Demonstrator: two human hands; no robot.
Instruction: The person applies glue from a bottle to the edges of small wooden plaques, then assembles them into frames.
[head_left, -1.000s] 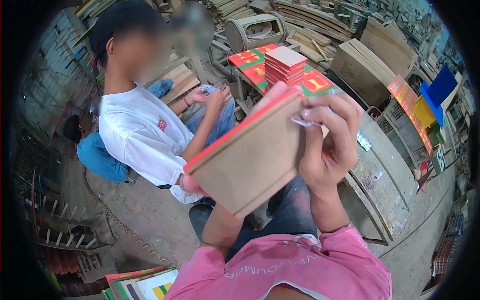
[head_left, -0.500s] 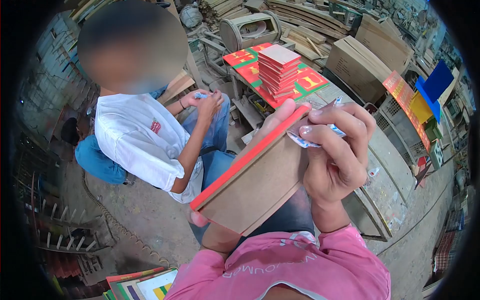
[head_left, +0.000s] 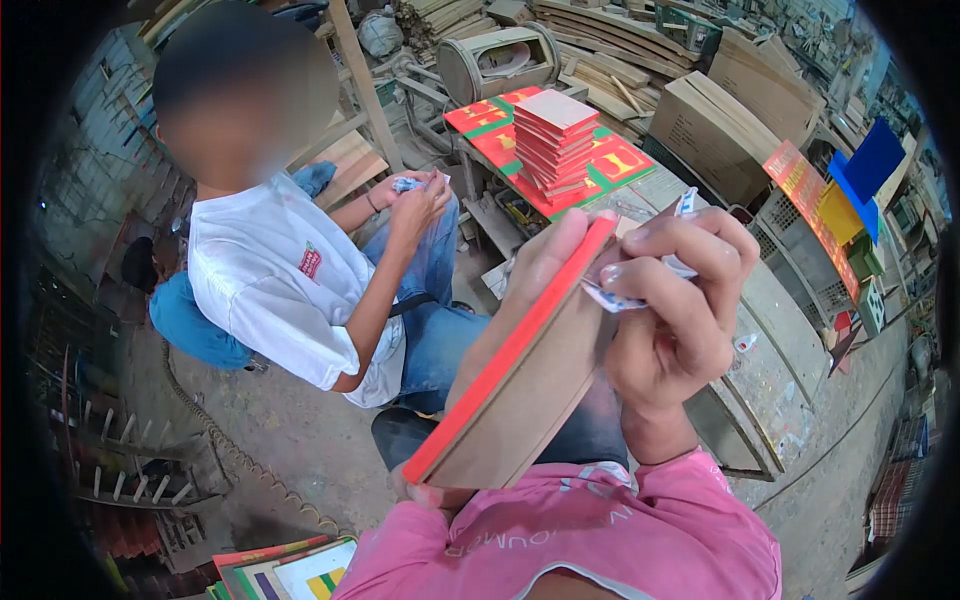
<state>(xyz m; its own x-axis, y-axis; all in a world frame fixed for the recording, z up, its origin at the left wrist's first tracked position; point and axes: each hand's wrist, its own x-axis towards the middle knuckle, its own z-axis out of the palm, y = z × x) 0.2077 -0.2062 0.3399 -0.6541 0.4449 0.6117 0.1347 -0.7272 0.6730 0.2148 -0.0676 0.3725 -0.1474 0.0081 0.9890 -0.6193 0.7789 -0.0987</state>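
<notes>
A flat brown board (head_left: 530,410) with a red edge is held up in front of my chest, tilted. My left hand (head_left: 520,290) grips it from behind along the red edge, mostly hidden by the board. At its upper right end, my right hand (head_left: 685,310) has its fingers bent round a small white and blue crumpled piece (head_left: 612,298), pressed close to the board. Beyond the board, a stack of red-edged boards (head_left: 553,145) stands on a red, green and yellow panel (head_left: 485,120).
A seated co-worker in a white shirt (head_left: 270,270) holds a small white and blue piece at the left. The worktable (head_left: 770,370) extends to the right. Cardboard boxes (head_left: 715,130) and wood strips lie behind. Coloured boards (head_left: 290,575) are at the bottom left.
The board has turned more edge-on, its lower end shifting right. My left hand has moved with it. The co-worker's head has shifted left.
</notes>
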